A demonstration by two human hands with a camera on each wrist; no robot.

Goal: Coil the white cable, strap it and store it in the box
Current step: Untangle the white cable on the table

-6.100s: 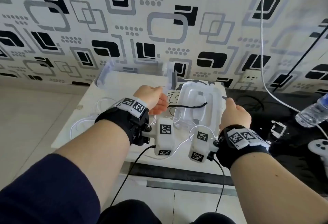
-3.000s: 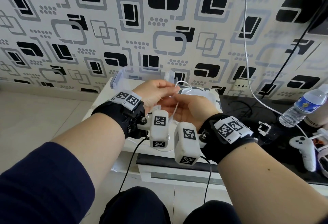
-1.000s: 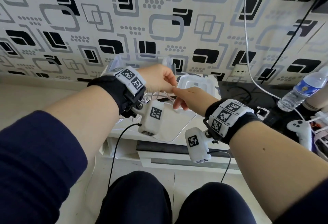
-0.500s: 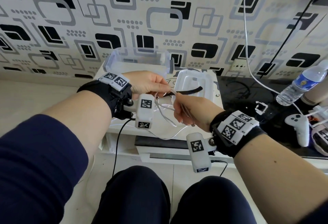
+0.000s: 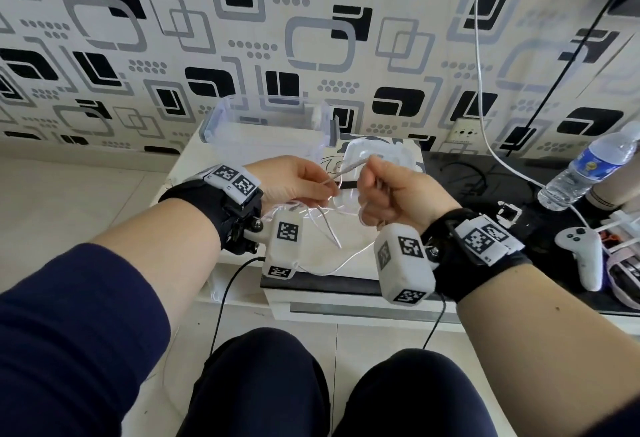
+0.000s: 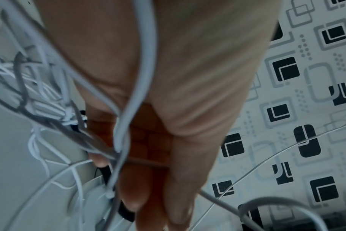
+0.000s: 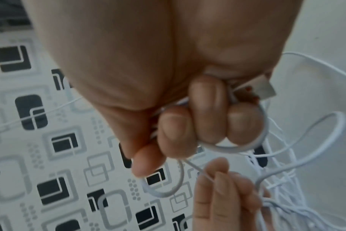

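Held above the white table [image 5: 194, 173]: the white cable [image 5: 348, 169], stretched taut between two raised hands. Left hand [image 5: 294, 178], at 9 o'clock of the pair, pinched the cable between thumb and fingertips, loose loops hanging below the palm [image 6: 136, 62]. Right hand [image 5: 398, 194], at 3 o'clock, curled into a fist around a small coil of the same cable, metal plug [image 7: 265, 89] poking out beside the fingers [image 7: 205, 109]. Slack strands draped down toward 6 o'clock over the table edge. Seen at 12 o'clock against the patterned wall: the clear box [image 5: 266, 125], open, its lid [image 5: 381, 156] lying just beside it, with a black strap [image 5: 348, 184] across the lid. Pictured at 3 o'clock on the dark stand: water bottle [image 5: 588, 170] and white controller [image 5: 581, 253].
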